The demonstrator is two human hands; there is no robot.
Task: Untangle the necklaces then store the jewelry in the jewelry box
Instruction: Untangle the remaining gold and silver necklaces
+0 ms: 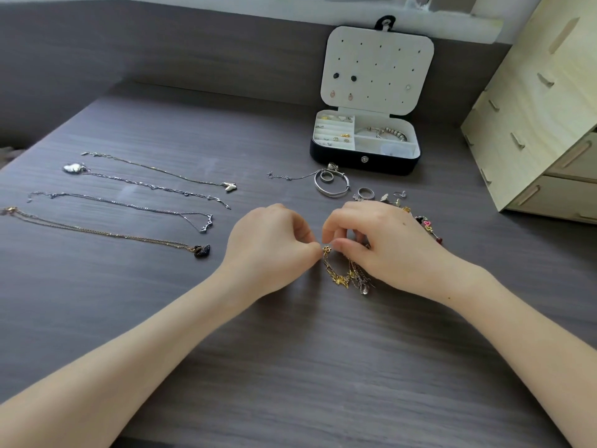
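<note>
The left hand (271, 240) is curled, thumb and forefinger closed in a pinch on the gold end of the tangled chains (345, 273). The right hand (378, 240) is curled too, its fingertips (337, 244) pinching the same knot just beside the left pinch. From that point the tangle of gold and silver chain trails toward the person and slightly right, ending in a clear drop. I cannot tell whether it hangs or rests on the counter (323, 367).

The tangle sits well in front of the jewelry box (339, 160), on the person's side of it. The box stands open, lid (376, 69) upright, with earrings pinned in it and small pieces in the tray compartments.

Left of the box and nearer the person, four necklaces (129, 202) lie stretched out, apart from each other, long axes running roughly left to right. The black swan pendant (202, 250) lies at the end toward the box.

Just in front of the box lie a bangle (332, 187) and rings (365, 193). To the right of the box is a wooden drawer unit (542, 108).
</note>
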